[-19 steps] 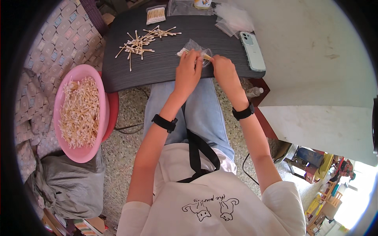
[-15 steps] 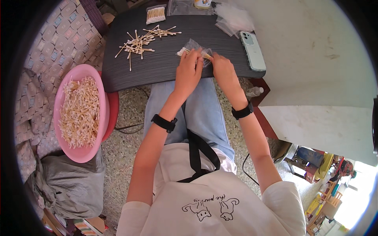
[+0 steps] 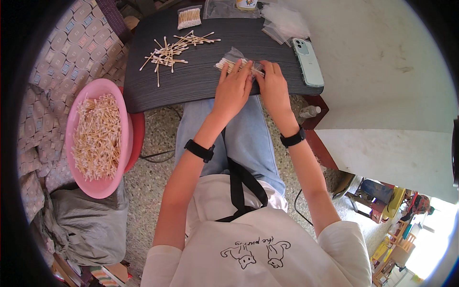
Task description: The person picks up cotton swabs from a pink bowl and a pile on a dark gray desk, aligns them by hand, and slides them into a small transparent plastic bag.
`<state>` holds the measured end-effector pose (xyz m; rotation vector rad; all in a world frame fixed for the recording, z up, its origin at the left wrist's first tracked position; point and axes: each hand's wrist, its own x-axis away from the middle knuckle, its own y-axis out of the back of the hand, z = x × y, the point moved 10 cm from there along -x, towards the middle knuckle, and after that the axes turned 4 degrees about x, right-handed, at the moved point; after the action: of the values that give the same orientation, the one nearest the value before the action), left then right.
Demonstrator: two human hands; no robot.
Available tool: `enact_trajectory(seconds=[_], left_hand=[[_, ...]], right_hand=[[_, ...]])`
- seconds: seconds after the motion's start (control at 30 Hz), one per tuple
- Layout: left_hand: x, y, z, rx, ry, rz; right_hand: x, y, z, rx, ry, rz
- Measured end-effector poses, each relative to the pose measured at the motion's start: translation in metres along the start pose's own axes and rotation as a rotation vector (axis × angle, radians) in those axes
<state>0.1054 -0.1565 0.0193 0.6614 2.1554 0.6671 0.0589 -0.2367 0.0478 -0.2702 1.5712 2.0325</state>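
As before, both hands (image 3: pixel 253 86) press the swab packet (image 3: pixel 234 62).

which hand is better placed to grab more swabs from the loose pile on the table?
Left, probably. The left hand lies on the small clear bag of swabs, on the side toward the loose pile. The right hand is on the bag's far side, nearer the phone.

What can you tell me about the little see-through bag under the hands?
The small clear plastic bag lies flat on the dark ribbed table, near its front edge. It looks thin and shiny, and holds a bundle of cotton swabs with pale wooden sticks and white tips, lying side by side. The left hand presses on it and the right hand touches its right end. A loose pile of swabs lies apart, further back.
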Motion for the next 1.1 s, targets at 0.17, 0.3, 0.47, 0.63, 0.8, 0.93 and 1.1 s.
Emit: enact_trajectory(seconds=[0.17,0.3,0.47,0.63,0.8,0.93,1.1], left_hand=[[0.0,0.0,0.002,0.011,0.004,0.006],[-0.001,-0.003,0.003,0.01,0.023,0.038],[-0.001,-0.004,0.001,0.016,0.002,0.037],[-0.002,-0.001,0.001,0.01,-0.025,0.013],[-0.001,0.005,0.002,0.036,-0.023,-0.032],[-0.001,0.006,0.007,0.117,0.046,-0.026],[0.001,0.011,0.007,0.124,-0.019,-0.072]], right_hand=[[0.012,0.007,-0.021,-0.269,-0.139,-0.024],[0.012,0.006,-0.026,-0.32,-0.142,-0.072],[0.0,0.002,-0.019,-0.329,-0.032,-0.122],[-0.009,-0.006,-0.017,-0.376,-0.001,-0.122],[-0.01,-0.015,-0.033,-0.551,-0.132,-0.053],[-0.013,-0.024,-0.044,-0.695,-0.208,0.02],[-0.035,-0.028,-0.036,-0.517,0.007,0.135]])
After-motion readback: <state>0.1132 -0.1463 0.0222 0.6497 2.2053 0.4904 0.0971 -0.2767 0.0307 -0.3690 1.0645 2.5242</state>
